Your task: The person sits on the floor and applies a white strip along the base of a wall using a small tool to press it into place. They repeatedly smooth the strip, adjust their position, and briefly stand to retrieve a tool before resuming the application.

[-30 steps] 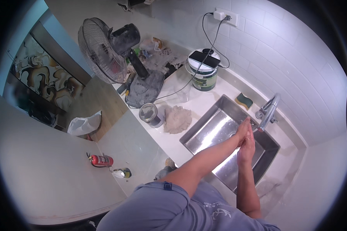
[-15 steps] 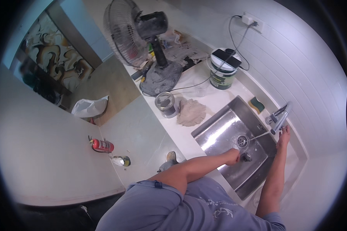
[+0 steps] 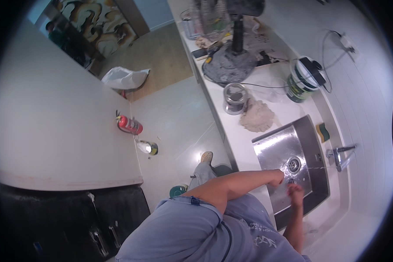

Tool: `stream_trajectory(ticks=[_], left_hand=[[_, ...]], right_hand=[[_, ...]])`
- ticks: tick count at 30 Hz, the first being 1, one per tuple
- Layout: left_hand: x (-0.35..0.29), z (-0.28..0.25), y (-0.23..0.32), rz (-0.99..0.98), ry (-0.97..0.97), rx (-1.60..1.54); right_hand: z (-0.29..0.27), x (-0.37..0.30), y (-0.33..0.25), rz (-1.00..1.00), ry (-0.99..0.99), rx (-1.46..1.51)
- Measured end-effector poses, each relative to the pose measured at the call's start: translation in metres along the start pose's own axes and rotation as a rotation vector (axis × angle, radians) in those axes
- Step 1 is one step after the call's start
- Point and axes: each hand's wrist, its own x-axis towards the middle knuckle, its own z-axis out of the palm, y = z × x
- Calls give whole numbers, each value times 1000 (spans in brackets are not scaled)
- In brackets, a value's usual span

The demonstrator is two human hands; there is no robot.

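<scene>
My left hand [image 3: 275, 177] is closed above the near left part of the steel sink [image 3: 270, 153]; what it holds, if anything, is hidden. Close by on its right is my right hand [image 3: 295, 194], its fingers curled and smeared by motion, so their grip is unclear. Just beyond the right fingertips, a small dark round drain part [image 3: 291, 181] shows partly in the basin. Farther back lies the drain [image 3: 294, 165]. The chrome faucet [image 3: 343, 157] stands at the right rim, apart from both hands, with a thin stream of water crossing toward the drain.
A yellow-green sponge [image 3: 322, 132] lies behind the sink. Left of the sink are a crumpled beige cloth [image 3: 257, 117], a glass jar [image 3: 235, 98] and a dusty fan base [image 3: 231, 65]. A white-green bucket [image 3: 301, 83] stands by the wall; a fire extinguisher [image 3: 130, 125] is on the floor.
My right hand has left the faucet and come over the basin beside my left hand. My left hand stays closed over the sink. The view has shifted, placing the counter farther right and higher.
</scene>
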Motion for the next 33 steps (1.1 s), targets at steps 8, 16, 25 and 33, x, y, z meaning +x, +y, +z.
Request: stream_trajectory(ticks=[8,16,25,33], left_hand=[[-37,-24,-20,135,208,-108],[-111,-56,-44,221,-333,-278],[-365,4,-306,-339,418,-861],[-609,159,-445,-1199,776,-1012]], right_hand=[[46,-40,-54,92,138,-345],[56,-66,-105,-278,-281,-1129],[270,-28,-172,569,-449,-827],[437,49,-195,466,-750,-1014]])
